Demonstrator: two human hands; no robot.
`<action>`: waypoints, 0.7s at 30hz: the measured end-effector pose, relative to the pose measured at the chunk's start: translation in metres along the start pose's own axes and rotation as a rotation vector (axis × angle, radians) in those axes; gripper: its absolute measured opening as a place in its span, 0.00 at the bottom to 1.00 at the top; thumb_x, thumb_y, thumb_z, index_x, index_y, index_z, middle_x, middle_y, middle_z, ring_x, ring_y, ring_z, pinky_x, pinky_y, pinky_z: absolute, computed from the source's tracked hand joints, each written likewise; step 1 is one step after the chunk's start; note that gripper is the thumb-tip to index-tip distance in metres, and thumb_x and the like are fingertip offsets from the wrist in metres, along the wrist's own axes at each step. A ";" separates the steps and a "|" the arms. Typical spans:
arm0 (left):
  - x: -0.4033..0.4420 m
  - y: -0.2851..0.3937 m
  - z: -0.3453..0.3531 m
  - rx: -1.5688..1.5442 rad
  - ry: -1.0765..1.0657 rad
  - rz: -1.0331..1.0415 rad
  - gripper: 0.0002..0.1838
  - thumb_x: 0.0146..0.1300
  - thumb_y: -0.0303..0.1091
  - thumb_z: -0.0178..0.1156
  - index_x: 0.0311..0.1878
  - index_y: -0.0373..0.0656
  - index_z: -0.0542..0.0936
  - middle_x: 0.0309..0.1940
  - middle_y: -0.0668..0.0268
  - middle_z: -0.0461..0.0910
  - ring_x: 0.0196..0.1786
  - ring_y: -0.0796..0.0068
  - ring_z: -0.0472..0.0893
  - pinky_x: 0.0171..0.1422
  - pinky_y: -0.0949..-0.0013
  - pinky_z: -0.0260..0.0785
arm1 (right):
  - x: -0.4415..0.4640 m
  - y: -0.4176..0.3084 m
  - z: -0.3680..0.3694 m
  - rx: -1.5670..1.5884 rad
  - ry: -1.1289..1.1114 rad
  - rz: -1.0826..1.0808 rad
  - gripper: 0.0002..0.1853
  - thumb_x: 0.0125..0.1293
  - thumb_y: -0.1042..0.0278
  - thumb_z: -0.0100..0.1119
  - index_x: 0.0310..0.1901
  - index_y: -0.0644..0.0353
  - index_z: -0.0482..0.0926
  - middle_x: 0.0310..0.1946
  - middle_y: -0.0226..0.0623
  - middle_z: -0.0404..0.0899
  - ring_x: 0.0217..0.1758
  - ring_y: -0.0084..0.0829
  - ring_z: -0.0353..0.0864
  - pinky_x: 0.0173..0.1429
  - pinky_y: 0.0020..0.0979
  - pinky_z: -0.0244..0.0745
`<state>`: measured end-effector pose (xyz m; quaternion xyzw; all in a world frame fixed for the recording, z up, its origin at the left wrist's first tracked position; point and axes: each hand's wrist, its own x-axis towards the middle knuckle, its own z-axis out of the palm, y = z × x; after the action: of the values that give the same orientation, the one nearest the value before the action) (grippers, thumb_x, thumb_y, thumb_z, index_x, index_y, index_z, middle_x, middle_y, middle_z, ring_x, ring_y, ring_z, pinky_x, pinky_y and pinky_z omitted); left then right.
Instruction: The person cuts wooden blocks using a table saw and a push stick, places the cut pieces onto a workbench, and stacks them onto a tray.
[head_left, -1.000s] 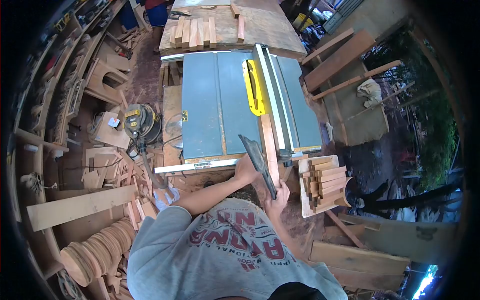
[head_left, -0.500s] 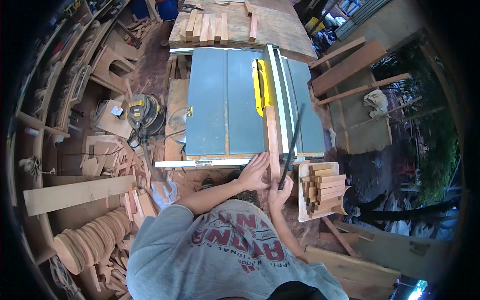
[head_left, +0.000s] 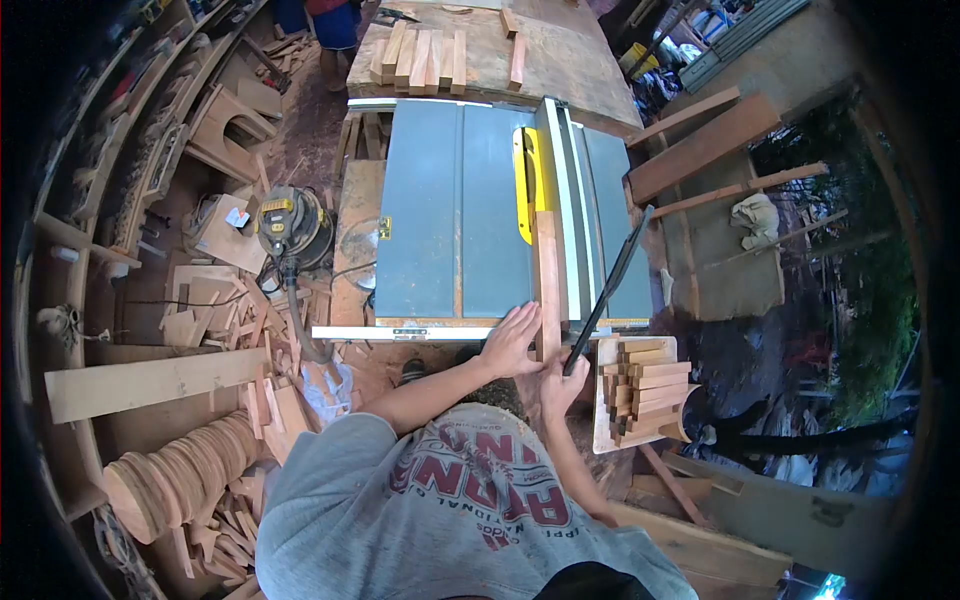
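Note:
A narrow wood strip [head_left: 545, 290] lies lengthwise on the grey-blue table saw [head_left: 420, 210], beside the metal fence [head_left: 567, 200]. Its far end overlaps the yellow blade insert [head_left: 526, 180]; its near end overhangs the front edge. My left hand [head_left: 512, 345] rests with stretched fingers against the strip's left side, at the front rail. At the near end, my right hand [head_left: 563, 388] is closed round a long black push stick [head_left: 612, 285] that slants up and right over the fence. The right fingers also touch the strip's end, though their exact hold is partly hidden.
Several cut wood pieces [head_left: 430, 60] lie on the outfeed table [head_left: 570, 70]. More stacked pieces [head_left: 650, 390] sit on a stand at the right. A shop vacuum [head_left: 295, 225] stands left, near scrap wood. Another person's legs [head_left: 335, 50] show at the back left.
The push stick has swung, its upper end moving right. The strip reaches slightly farther along the yellow insert. Both hands keep nearly the same places, while the whole view has shifted a little.

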<state>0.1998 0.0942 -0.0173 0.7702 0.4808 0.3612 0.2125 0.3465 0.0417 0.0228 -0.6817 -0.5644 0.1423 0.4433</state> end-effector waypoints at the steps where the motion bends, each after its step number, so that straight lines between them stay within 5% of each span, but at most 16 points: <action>1: 0.001 0.000 -0.001 0.006 0.004 0.002 0.62 0.47 0.59 0.78 0.75 0.24 0.63 0.76 0.39 0.65 0.82 0.45 0.62 0.86 0.47 0.51 | 0.002 0.001 0.001 0.000 0.004 -0.033 0.06 0.62 0.83 0.60 0.38 0.65 0.74 0.38 0.40 0.70 0.42 0.39 0.75 0.51 0.38 0.71; 16: 0.019 -0.012 -0.006 -0.010 0.035 -0.050 0.62 0.47 0.62 0.77 0.75 0.25 0.63 0.76 0.39 0.65 0.81 0.47 0.63 0.86 0.51 0.53 | 0.024 -0.003 -0.003 0.092 -0.115 0.051 0.06 0.64 0.82 0.60 0.40 0.65 0.75 0.42 0.40 0.73 0.48 0.36 0.75 0.60 0.36 0.69; 19: 0.025 -0.018 -0.012 0.005 0.004 -0.049 0.61 0.48 0.62 0.77 0.75 0.25 0.64 0.76 0.39 0.65 0.81 0.46 0.63 0.87 0.52 0.52 | 0.019 -0.024 -0.036 0.309 -0.233 0.307 0.06 0.72 0.77 0.59 0.48 0.64 0.79 0.38 0.31 0.76 0.40 0.24 0.75 0.49 0.28 0.72; 21: 0.029 -0.023 -0.011 0.005 -0.018 -0.050 0.62 0.48 0.62 0.77 0.75 0.26 0.64 0.77 0.38 0.64 0.81 0.46 0.62 0.87 0.53 0.51 | 0.010 -0.031 -0.065 0.262 -0.293 0.178 0.13 0.76 0.74 0.57 0.59 0.66 0.79 0.43 0.31 0.80 0.40 0.20 0.76 0.48 0.26 0.73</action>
<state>0.1860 0.1296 -0.0154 0.7614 0.4990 0.3479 0.2240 0.3744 0.0209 0.0862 -0.6373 -0.5373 0.3507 0.4269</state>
